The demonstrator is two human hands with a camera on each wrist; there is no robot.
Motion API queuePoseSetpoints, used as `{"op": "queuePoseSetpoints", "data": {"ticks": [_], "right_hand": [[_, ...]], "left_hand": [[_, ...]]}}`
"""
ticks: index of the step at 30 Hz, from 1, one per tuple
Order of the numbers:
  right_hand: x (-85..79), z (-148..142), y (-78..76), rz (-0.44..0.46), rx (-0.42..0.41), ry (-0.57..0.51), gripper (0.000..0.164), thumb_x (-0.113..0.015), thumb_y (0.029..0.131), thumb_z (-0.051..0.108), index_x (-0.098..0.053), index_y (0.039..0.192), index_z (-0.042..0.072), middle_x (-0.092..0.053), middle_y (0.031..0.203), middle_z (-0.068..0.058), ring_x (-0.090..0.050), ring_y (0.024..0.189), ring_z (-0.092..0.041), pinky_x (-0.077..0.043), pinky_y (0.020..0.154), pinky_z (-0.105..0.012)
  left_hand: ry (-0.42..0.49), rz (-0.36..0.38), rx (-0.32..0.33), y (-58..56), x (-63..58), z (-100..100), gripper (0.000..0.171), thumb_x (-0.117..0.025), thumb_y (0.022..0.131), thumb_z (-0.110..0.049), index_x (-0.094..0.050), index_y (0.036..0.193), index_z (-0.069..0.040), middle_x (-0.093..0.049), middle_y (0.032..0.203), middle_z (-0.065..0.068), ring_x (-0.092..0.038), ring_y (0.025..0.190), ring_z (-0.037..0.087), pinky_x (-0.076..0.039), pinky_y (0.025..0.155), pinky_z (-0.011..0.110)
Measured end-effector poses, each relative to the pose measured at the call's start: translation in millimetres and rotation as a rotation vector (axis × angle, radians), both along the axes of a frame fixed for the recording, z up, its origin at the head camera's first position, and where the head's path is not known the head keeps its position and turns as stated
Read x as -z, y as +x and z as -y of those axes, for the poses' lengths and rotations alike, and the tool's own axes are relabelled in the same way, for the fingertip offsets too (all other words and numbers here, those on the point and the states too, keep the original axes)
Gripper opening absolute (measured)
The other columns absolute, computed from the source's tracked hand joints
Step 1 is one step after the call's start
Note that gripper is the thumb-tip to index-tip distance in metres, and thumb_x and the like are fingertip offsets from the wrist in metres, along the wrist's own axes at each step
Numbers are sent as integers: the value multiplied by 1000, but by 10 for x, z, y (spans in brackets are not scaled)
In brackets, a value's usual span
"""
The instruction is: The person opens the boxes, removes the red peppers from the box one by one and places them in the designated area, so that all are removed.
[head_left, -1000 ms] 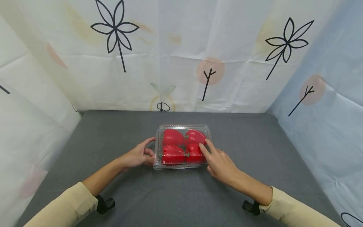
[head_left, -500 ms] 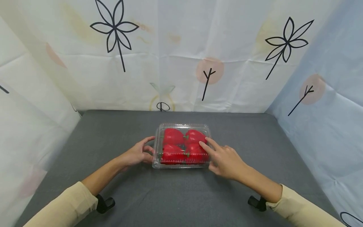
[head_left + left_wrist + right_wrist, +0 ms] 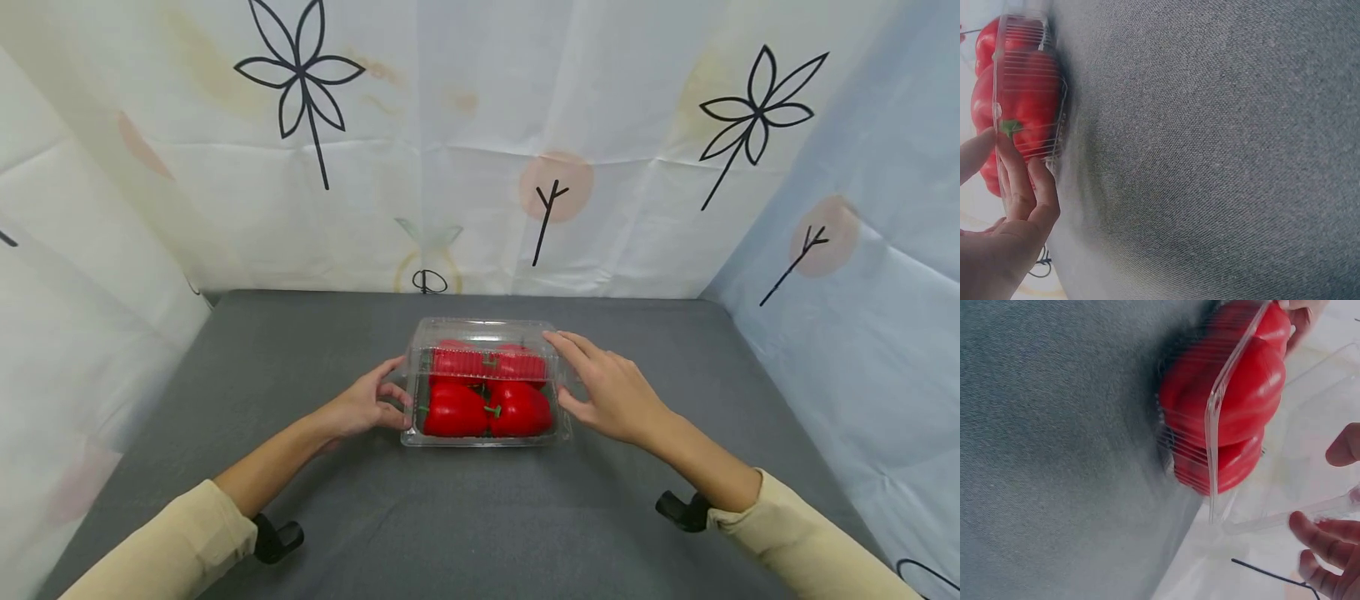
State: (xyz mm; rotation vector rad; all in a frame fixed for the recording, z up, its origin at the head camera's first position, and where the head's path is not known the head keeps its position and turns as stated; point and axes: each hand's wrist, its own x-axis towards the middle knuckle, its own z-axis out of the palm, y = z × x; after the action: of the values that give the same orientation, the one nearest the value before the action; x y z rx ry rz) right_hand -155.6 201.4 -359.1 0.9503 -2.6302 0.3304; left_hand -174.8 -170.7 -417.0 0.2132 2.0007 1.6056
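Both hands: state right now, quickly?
Left hand: closed, pinching the rim of the clear container.
Right hand: at the partly open lid; cannot tell whether open or gripping.

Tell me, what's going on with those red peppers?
A person has both hands on a clear plastic box of four red peppers. The left hand grips its side, while the right hand holds the lid by its edge. The lid is tilted partly open, leaving the front peppers uncovered. The box sits on a grey table.
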Motion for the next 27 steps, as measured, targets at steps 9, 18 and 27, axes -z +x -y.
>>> {"op": "queuePoseSetpoints", "data": {"ticks": [9, 18, 27], "right_hand": [[-45, -2, -206, 97, 2, -298, 66, -68, 86, 10, -44, 147, 9, -65, 124, -13, -60, 79, -28, -48, 82, -49], [-120, 33, -433, 315, 49, -530, 66, -65, 92, 8, -37, 152, 11, -53, 141, -18, -53, 124, -37, -46, 95, -54], [-90, 89, -664, 467, 37, -716, 69, -60, 96, 3, -25, 156, 8, -42, 151, -19, -45, 136, -37, -36, 105, -58]], "left_hand": [[-4, -34, -7, 17, -7, 0, 91, -72, 87, -1, -15, 157, -9, -57, 117, 21, -69, 90, 27, -52, 91, 41], [29, -38, -81, 16, 22, -28, 79, -67, 89, 4, -24, 155, -5, -64, 103, 17, -67, 86, 23, -55, 87, 42], [70, 6, -52, 36, 30, -12, 85, -68, 89, 4, -18, 156, -7, -64, 103, 17, -66, 85, 24, -54, 87, 47]]}}
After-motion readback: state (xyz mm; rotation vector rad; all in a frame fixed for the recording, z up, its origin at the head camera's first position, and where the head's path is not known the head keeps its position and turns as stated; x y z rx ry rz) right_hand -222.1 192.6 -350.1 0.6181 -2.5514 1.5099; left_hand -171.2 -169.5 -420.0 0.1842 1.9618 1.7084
